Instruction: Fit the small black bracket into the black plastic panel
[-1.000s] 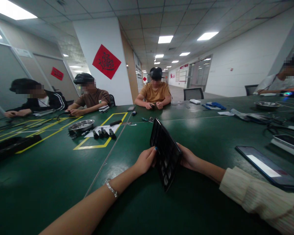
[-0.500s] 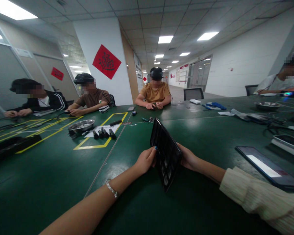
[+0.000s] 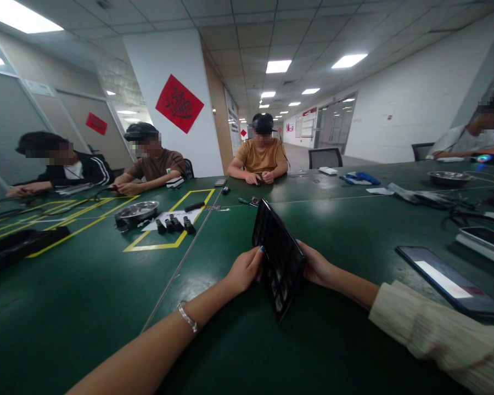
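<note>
A thin black panel, perhaps a tablet or a tray, is tilted upright above the green table. My left hand grips its left edge, with the thumb on the dark face. Behind the right edge, my right hand holds the panel; most of its fingers are hidden by it. Pale blurred shapes show on the lower part of the panel, too dim to make out.
A phone with a lit screen lies to the right. Several black cylindrical parts stand on white paper at the left, beside a metal bowl. A person sits opposite; others sit left and far right.
</note>
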### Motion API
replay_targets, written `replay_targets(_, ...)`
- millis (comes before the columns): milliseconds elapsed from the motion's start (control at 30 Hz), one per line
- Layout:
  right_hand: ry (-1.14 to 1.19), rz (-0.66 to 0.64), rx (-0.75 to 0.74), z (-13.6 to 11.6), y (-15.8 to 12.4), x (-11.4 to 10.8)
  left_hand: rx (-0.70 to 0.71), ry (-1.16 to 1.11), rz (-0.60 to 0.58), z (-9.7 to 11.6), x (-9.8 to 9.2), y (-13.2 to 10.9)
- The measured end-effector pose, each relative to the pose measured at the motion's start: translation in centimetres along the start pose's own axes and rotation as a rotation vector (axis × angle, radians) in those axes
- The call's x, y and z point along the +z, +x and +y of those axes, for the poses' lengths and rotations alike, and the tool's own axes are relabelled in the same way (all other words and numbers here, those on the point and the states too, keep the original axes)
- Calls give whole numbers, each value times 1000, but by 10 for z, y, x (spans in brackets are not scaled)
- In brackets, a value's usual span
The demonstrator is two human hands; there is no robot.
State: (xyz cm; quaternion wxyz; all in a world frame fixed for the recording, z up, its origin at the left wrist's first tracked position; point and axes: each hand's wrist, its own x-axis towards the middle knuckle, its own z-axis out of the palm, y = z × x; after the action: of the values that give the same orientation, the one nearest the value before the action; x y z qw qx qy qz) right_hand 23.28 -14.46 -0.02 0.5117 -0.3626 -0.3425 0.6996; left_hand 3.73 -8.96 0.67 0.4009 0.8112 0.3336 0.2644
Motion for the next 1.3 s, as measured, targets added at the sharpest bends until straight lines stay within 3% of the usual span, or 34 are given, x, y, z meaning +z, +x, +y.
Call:
replay_targets(367,-35,-36,-22,1,0,-2,-9,-40,-2,-3,0,0)
replay_targets(800,-6,24,-18,3,2,-3,11,-20,-14,-4,0,1)
replay_targets(1300,-51,-47,-41,3,2,-5,-12,-60,13,-8,2,1)
